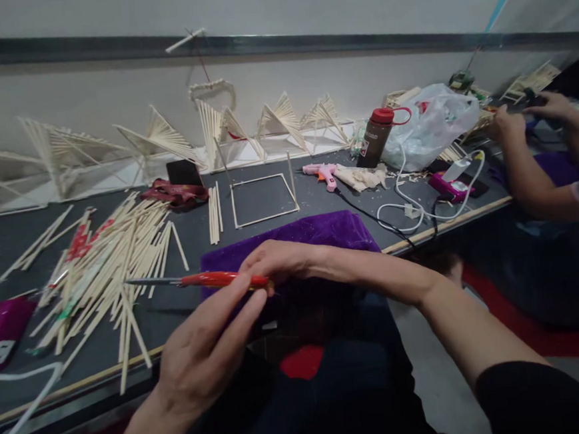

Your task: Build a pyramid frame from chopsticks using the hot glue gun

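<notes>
A red-handled tool [209, 279] with a long, narrow metal end is held level above the near edge of the table, its metal end pointing left. It shows edge-on, so I cannot make out its exact kind. My right hand [285, 261] is closed round the rear of the red handle. From below, my left hand [204, 347] pinches the same handle end between its fingers. Beneath my hands lies a purple cloth [340, 229]. Left of them is a loose pile of thin wooden sticks [141, 239]. Just behind the cloth stands a square stick frame [267, 222] with two uprights.
Several fan-shaped stick models [282, 120] line the wall. A pink glue gun [323, 173], a brown bottle [376, 140], a plastic bag [427, 126] and a white cable [419, 213] lie right. A magenta box [7, 329] sits left. A co-worker's hands [507, 126] work far right.
</notes>
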Action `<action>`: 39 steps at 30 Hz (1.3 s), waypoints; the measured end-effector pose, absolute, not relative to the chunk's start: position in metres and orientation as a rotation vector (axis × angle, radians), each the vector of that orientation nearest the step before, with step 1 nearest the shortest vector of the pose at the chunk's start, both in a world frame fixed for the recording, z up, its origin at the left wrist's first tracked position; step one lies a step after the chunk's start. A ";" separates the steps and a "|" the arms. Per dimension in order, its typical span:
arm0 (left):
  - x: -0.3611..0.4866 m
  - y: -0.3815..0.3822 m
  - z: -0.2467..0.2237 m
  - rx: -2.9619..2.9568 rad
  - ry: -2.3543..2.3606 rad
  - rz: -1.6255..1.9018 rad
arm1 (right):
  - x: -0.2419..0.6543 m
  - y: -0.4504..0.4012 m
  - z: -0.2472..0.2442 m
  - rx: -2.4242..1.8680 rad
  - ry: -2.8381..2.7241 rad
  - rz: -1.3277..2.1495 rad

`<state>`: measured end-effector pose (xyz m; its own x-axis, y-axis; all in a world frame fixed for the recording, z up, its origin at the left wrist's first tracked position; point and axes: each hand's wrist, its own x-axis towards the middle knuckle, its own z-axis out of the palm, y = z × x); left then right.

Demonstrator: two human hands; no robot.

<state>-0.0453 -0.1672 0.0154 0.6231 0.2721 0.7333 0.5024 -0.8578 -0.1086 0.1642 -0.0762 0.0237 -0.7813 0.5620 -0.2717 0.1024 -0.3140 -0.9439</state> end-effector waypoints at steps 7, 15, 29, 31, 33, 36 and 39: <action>-0.042 -0.174 -0.002 -2.432 -0.909 -1.146 | 0.311 -0.140 0.045 -0.983 -1.608 1.658; -0.037 -0.170 -0.021 -2.464 -0.975 -1.006 | 0.444 -0.145 0.033 -1.687 -1.461 0.788; -0.035 -0.163 -0.042 -2.506 -0.987 -0.947 | 0.473 -0.049 0.023 -2.484 -2.096 0.012; -0.035 -0.161 -0.043 -2.501 -0.982 -0.953 | 0.471 -0.043 0.027 -2.539 -2.173 -0.038; -0.034 -0.159 -0.044 -2.503 -0.980 -0.959 | 0.470 -0.040 0.029 -2.573 -2.208 -0.052; -0.032 -0.156 -0.048 -2.481 -1.000 -0.976 | 0.471 -0.038 0.027 -2.572 -2.203 -0.037; -0.031 -0.153 -0.053 -2.477 -1.035 -0.971 | 0.475 -0.036 0.025 -2.555 -2.179 -0.009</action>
